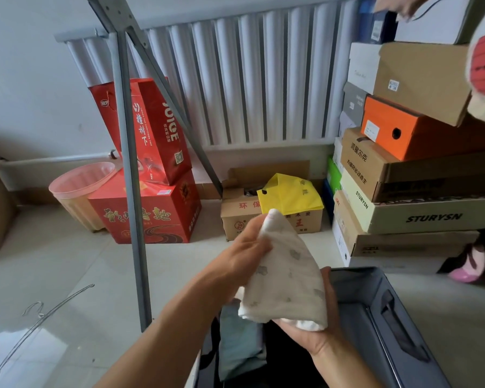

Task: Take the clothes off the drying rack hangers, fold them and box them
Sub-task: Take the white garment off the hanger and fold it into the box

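A folded white garment (pixel 284 275) sat between my hands above the grey box (pixel 375 317): my left hand (pixel 244 247) gripped its upper edge, fingers curled behind it, my right hand (pixel 317 329) cupping it from below. A teal garment (pixel 238 340) lay folded inside the box.

Your hands (pixel 280 281) hold the folded garment (pixel 284 281) between them, above the open storage box (pixel 375 303), which has folded clothes (pixel 238 343) in it. The rack leg (pixel 132 191) stands to your left, a wire hanger (pixel 39 326) on the floor beyond it. Shoeboxes (pixel 403 169) are stacked to your right, the radiator (pixel 249 79) behind.
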Demonstrator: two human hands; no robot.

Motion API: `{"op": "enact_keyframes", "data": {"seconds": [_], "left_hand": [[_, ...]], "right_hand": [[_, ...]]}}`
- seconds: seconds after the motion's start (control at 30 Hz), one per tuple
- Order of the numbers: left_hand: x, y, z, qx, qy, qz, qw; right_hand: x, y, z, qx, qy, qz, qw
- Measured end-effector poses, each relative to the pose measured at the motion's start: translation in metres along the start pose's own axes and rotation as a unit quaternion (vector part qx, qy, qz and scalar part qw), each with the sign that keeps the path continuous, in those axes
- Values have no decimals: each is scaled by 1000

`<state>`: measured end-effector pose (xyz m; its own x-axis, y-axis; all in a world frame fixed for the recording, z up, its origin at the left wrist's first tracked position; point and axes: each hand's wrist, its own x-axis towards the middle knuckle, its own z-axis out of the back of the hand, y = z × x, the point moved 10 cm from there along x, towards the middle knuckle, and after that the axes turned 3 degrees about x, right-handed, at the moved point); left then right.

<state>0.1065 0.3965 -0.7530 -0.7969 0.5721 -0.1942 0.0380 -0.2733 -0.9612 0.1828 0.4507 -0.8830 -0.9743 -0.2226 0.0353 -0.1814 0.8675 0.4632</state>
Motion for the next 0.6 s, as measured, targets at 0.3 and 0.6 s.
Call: {"op": "enact_keyframes", "data": {"seconds": [0.3, 0.6], "left_hand": [[-6, 44, 43, 55, -164, -1, 985], [-7, 97, 61, 103, -294, 26, 950]], "right_hand": [[38, 17, -31, 42, -89, -27, 995], [27, 19, 0, -38, -131, -95, 986]]}}
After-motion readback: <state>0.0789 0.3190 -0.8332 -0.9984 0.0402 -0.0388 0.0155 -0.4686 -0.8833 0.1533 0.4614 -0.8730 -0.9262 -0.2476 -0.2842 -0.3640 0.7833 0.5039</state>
